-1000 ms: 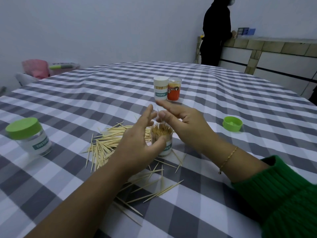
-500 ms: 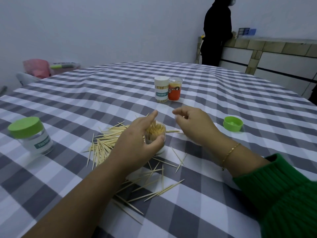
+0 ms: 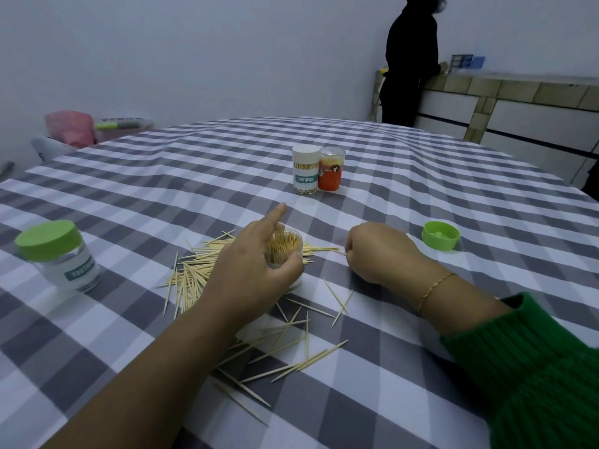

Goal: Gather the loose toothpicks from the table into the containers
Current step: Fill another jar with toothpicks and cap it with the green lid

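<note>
Tablecloth (image 3: 405, 196): loose toothpicks (image 3: 191, 277) w/ lidded jars (image 3: 304, 171)

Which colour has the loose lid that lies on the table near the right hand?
Bright green; the lid shows clearly in the head view.

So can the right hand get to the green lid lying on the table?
Probably yes. The right hand is low on the tablecloth, and the green lid lies just to its right with only bare cloth between them. Its fingers are curled, though, so it would have to open first.
</note>
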Action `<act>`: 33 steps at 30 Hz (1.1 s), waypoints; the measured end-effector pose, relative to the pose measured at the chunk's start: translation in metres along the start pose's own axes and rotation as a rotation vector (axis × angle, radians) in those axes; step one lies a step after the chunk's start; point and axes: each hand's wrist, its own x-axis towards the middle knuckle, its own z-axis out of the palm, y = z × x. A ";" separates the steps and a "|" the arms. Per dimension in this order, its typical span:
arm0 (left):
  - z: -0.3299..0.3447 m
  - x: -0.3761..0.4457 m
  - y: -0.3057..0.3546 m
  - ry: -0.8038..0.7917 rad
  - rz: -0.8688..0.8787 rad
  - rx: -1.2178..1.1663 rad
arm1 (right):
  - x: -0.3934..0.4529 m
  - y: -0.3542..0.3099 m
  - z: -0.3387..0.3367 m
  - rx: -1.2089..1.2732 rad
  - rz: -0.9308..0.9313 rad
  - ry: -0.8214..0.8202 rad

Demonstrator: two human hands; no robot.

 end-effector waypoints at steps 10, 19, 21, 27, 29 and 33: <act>0.003 0.001 -0.005 0.025 -0.010 -0.012 | 0.010 -0.027 -0.005 0.121 -0.348 -0.093; 0.005 0.000 -0.004 0.045 -0.003 -0.045 | 0.017 -0.038 0.017 0.107 -0.467 0.102; 0.005 0.000 -0.003 0.047 -0.004 -0.037 | 0.015 -0.037 0.016 0.039 -0.488 0.181; 0.006 -0.001 -0.004 0.042 -0.012 -0.032 | 0.013 -0.032 0.020 -0.193 -0.434 0.274; 0.005 -0.001 -0.003 0.034 -0.016 -0.028 | 0.012 -0.033 0.020 -0.231 -0.395 0.281; 0.004 -0.002 -0.002 0.025 -0.018 -0.015 | 0.007 -0.035 0.019 -0.283 -0.379 0.321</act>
